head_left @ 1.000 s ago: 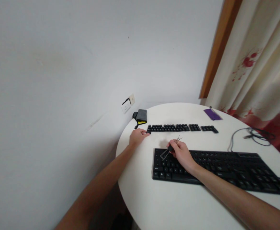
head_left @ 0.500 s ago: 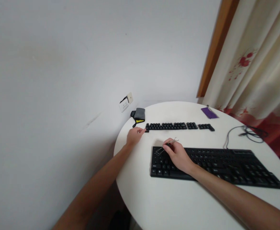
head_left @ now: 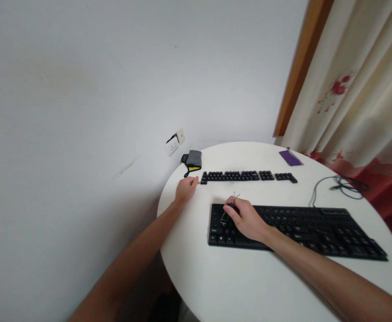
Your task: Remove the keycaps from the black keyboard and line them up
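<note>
My right hand grips a wire keycap puller over the left part of a black keyboard. The puller's wire loops point down toward the keys, and its other wire ends stick up behind my fingers. At the upper left of that keyboard some keys are off, with the bare bed partly hidden by my hand. Beside the left end of a line of loose black keycaps is my left hand. Its fingers are curled together, close to the lowest end keycap, and I see nothing in them.
A grey and black folded pouch with a yellow patch lies near the wall. Farther right are a purple packet and the coiled keyboard cable. The round white table stands by a wall socket and a curtain.
My left hand has drawn slightly left, off the end keycap it was touching. The puller in my right hand has tilted more upright, its loops lower over the keys. The view has shifted slightly.
</note>
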Motion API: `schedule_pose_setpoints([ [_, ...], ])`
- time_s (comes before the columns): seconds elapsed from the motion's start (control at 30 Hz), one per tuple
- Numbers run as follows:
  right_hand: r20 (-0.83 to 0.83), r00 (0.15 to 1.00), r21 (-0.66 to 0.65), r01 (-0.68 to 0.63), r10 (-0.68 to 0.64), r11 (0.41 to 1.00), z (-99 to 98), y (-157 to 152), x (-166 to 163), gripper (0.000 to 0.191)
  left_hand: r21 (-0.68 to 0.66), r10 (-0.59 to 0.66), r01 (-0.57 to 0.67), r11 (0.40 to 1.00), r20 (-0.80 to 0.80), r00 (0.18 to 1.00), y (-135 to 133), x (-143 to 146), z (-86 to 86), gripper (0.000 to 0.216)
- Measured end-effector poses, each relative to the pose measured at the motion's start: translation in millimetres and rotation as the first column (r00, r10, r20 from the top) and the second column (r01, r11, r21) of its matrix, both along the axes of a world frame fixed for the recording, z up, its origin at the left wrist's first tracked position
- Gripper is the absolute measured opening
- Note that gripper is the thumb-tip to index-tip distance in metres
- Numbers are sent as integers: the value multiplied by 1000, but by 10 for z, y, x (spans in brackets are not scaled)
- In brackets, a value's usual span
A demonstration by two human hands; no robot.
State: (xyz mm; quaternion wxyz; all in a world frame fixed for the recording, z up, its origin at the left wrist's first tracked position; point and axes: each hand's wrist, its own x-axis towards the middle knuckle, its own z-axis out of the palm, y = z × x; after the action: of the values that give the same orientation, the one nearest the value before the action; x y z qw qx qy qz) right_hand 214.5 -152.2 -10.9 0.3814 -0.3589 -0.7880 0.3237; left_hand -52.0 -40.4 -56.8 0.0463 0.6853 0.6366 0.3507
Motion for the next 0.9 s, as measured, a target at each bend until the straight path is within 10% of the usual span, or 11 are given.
schedule_pose_setpoints([
  [0.37, 251, 960, 162, -172, 128, 972, -49, -63, -31, 23, 4, -5, 5, 1000, 15, 1000, 6, -8, -16, 45],
  [0.9, -176, 983, -347, -10, -55, 938, -195, 162, -82, 36, 65, -108, 103, 993, 84, 991, -67, 70, 71, 42],
])
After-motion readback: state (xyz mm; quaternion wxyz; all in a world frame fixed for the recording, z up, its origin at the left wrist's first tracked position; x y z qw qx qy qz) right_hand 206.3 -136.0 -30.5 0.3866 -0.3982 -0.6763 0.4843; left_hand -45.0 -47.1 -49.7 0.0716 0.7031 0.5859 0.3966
